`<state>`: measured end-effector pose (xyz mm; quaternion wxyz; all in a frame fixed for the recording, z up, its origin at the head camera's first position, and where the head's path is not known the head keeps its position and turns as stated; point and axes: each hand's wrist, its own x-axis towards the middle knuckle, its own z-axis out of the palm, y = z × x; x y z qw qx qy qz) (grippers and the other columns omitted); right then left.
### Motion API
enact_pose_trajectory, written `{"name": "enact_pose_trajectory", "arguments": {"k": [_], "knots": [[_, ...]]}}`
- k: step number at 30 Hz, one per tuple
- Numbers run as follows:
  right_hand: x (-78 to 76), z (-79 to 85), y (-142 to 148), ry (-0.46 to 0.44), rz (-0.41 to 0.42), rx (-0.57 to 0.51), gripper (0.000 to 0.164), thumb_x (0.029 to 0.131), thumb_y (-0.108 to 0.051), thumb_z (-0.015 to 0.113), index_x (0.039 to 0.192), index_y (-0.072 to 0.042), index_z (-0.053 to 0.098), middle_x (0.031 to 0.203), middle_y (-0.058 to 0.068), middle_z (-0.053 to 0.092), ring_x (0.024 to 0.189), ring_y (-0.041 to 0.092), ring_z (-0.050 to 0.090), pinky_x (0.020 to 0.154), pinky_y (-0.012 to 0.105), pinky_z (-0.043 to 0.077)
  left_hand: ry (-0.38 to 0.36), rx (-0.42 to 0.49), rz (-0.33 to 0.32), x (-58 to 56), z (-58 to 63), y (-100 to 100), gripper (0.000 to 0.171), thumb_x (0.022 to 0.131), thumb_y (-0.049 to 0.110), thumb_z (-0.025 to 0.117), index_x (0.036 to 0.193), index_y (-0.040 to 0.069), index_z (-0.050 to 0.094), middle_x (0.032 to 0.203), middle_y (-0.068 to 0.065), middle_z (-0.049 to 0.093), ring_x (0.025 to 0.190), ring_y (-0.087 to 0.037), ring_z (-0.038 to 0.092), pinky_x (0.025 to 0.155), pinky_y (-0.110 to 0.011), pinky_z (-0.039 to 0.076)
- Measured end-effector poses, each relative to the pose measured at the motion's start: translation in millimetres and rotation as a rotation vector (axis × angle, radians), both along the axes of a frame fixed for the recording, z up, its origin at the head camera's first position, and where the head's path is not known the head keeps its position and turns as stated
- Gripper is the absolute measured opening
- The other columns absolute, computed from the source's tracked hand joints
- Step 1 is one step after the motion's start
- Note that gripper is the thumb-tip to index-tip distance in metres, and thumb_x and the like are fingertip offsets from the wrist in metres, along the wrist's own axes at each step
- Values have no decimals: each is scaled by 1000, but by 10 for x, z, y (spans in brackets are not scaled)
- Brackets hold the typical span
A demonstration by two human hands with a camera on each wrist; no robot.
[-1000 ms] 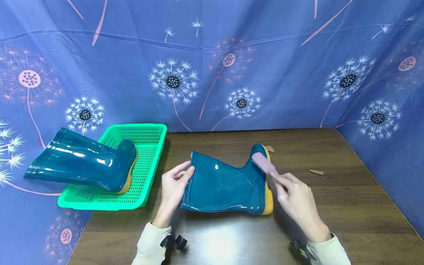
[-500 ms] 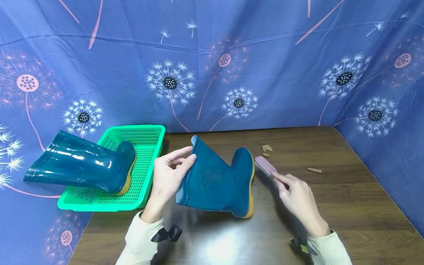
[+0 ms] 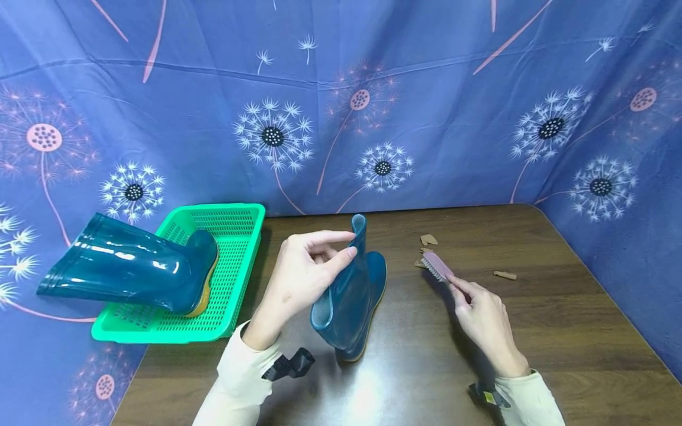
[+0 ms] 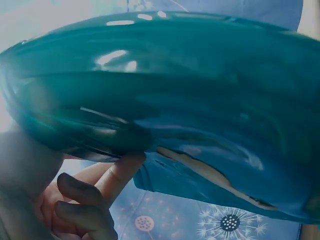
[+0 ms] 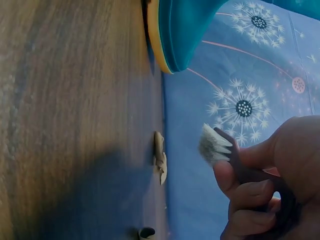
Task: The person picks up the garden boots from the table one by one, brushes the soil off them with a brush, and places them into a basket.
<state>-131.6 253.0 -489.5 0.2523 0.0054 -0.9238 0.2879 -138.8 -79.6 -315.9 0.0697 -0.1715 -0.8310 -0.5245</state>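
Observation:
My left hand [image 3: 306,269] pinches the top rim of a dark teal rubber boot [image 3: 348,307] between thumb and fingers. The boot tilts over the table, its opening toward the hand, its toe pointing away and its yellow sole edge to the right. Along its side in the left wrist view runs a tan streak [image 4: 215,175]. My right hand [image 3: 482,319] grips the handle of a pink brush [image 3: 438,265], its pale bristles [image 5: 212,145] facing left, apart from the boot. A second teal boot [image 3: 133,260] lies on its side across a green basket.
Several tan flakes [image 3: 428,239] lie on the wooden table [image 3: 559,331] by the brush head. A small tan stick-like piece [image 3: 505,275] is farther right. The green perforated basket [image 3: 247,260] stands at the left. Blue dandelion-print cloth [image 3: 453,118] hangs behind and beside the table.
My left hand has lifted the boot from lying flat, turning it toe-away and its opening toward me. The brush has left the boot's toe, and tan flakes behind it now show.

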Motion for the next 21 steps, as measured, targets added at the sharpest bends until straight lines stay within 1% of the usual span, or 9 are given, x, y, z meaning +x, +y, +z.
{"name": "enact_pose_trajectory", "arguments": {"k": [4,7,9,11,12,14,16,19,21], "knots": [[1,-5,-8,2,-1,-4,23,100,-13,71,120,-8,81,84,8,73,64,21,48,56,42,38,-5,30,-30,-26,-25,-30,26,97,21,78,122,22,82,78,0,74,58,-14,51,52,-23,38],[6,-12,-17,-1,-5,-5,23,100,-13,71,120,-9,81,86,7,74,65,20,48,57,39,37,3,22,-91,-67,-51,-61,27,99,23,75,125,23,81,81,0,72,62,-15,51,55,-23,39],[13,-22,-25,-12,-4,-7,23,100,-14,71,120,-9,81,85,6,73,65,20,48,57,38,36,17,-15,-136,-89,-61,-90,28,102,24,71,129,27,79,90,3,73,64,-15,52,58,-24,41],[16,-33,-34,-19,-2,-7,23,100,-15,72,120,-10,81,86,6,74,66,20,49,58,39,37,53,-82,-183,-109,-58,-130,31,106,25,66,134,31,76,90,4,69,66,-14,52,60,-26,42],[17,-37,-38,-22,-2,-8,23,100,-15,72,120,-10,81,86,5,74,66,20,49,58,39,38,73,-118,-211,-118,-49,-153,32,107,25,62,137,32,74,93,5,69,67,-13,51,62,-27,43],[17,-42,-44,-20,-2,-9,23,100,-15,72,120,-10,81,86,5,74,67,21,50,58,41,39,123,-185,-271,-137,-19,-201,38,110,21,53,140,32,71,105,10,71,76,-9,58,69,-27,46],[15,-40,-43,-18,-1,-12,23,100,-15,72,121,-10,81,87,6,75,67,21,49,58,41,39,176,-228,-343,-164,15,-252,45,107,12,47,141,30,71,101,8,68,79,-9,56,70,-29,44],[13,-31,-22,-7,-4,-13,24,100,-14,71,121,-10,81,87,7,75,66,21,49,57,41,38,232,-266,-416,-194,67,-314,52,96,2,50,137,24,74,111,9,71,76,-8,55,68,-27,44],[13,-20,-1,-4,-13,-14,24,100,-14,71,121,-9,81,83,6,71,65,21,48,57,39,36,293,-317,-425,-201,89,-343,50,93,2,56,134,24,76,116,9,68,65,-8,47,60,-26,40]]}}
